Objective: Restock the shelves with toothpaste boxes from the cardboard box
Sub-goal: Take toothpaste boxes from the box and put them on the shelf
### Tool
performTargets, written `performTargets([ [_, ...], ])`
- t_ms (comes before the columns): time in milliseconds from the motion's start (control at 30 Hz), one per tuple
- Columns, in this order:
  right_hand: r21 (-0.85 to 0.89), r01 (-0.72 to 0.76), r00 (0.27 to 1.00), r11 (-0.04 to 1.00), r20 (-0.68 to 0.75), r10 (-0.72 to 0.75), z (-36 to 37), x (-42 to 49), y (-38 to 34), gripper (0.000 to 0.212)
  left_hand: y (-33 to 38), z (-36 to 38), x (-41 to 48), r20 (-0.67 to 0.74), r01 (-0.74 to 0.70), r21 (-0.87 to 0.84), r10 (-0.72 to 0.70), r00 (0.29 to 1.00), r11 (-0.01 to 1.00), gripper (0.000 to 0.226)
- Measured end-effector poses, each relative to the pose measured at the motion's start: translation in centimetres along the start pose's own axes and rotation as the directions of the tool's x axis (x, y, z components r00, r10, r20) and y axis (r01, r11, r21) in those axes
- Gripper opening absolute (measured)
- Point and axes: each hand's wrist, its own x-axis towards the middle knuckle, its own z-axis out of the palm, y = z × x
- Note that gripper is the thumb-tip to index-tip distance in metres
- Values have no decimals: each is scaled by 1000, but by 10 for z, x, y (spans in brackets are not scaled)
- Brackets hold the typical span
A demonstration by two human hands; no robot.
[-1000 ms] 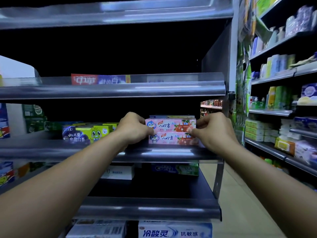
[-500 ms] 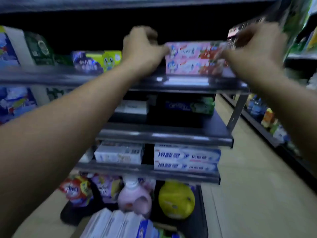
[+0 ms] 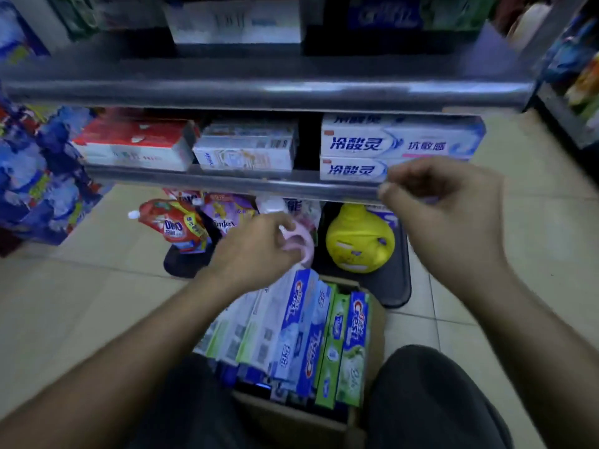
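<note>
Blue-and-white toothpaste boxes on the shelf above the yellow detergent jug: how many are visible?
2. They are stacked: the upper box lies on the lower box, whose right part the right hand hides. More may sit behind them.

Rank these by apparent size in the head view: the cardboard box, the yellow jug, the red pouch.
1. cardboard box, largest, but also nearest the camera.
2. yellow jug and red pouch: about alike, not ranked.
</note>
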Motion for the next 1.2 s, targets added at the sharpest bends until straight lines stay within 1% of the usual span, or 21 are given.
performTargets([
  [67, 36, -110, 994, 993, 28, 109, 18, -30, 28, 22, -14, 34, 6, 78, 9, 125, -19, 997, 992, 46],
  [100, 64, -204, 979, 977, 41, 202, 24, -41, 41, 24, -17, 46, 9, 103, 2, 182, -21, 994, 983, 52],
  [200, 68, -357, 932, 932, 99, 350, 34, -63, 66, 20, -23, 79, 26, 190, -47, 311, -14, 982, 949, 64],
  [267, 36, -420, 899, 907, 152, 411, 39, -84, 80, 16, -22, 91, 37, 230, -84, 426, -18, 973, 901, 68],
  [367, 12, -496, 860, 868, 143, 490, 35, -98, 91, 14, -17, 103, 43, 267, -148, 594, -20, 963, 791, 75],
  [433, -15, -520, 845, 854, 136, 517, 33, -106, 94, 14, -14, 108, 44, 279, -171, 639, -18, 960, 750, 75],
  [467, -31, -525, 841, 851, 140, 523, 33, -109, 96, 14, -14, 110, 44, 276, -172, 635, -13, 961, 753, 72],
  [567, -46, -536, 829, 843, 160, 536, 33, -118, 100, 13, -14, 111, 43, 244, -141, 555, 2, 970, 820, 58],
  [633, -48, -553, 816, 832, 172, 552, 34, -125, 102, 10, -15, 111, 42, 235, -101, 451, -9, 972, 887, 47],
  [733, -55, -580, 791, 812, 201, 578, 36, -135, 101, 11, -19, 102, 43, 248, 34, 234, -93, 964, 972, 41],
  [800, -70, -576, 788, 814, 218, 576, 38, -142, 99, 18, -22, 90, 45, 286, 131, 102, -155, 945, 986, 40],
  [900, -94, -544, 791, 834, 274, 547, 45, -150, 94, 24, -23, 73, 46, 385, 206, -52, -170, 907, 977, 28],
  [1000, -121, -540, 763, 833, 347, 545, 52, -158, 88, 13, -19, 59, 39, 395, 219, -191, -129, 910, 957, 20],
  [1033, -143, -542, 740, 828, 387, 550, 53, -160, 85, 20, -18, 54, 37, 383, 230, -254, -121, 916, 939, 18],
  [1100, -176, -542, 684, 821, 476, 553, 55, -166, 83, 50, -15, 42, 36, 338, 250, -371, -121, 933, 894, 14],
  [1133, -175, -537, 669, 825, 508, 543, 56, -168, 81, 61, -14, 37, 36, 307, 264, -431, -135, 942, 863, 14],
  [1167, -144, -538, 668, 830, 528, 525, 56, -170, 78, 67, -12, 33, 36, 276, 280, -493, -157, 948, 824, 13],
  [1200, -92, -548, 678, 831, 533, 506, 57, -171, 78, 66, -10, 30, 37, 251, 294, -551, -181, 951, 781, 14],
])
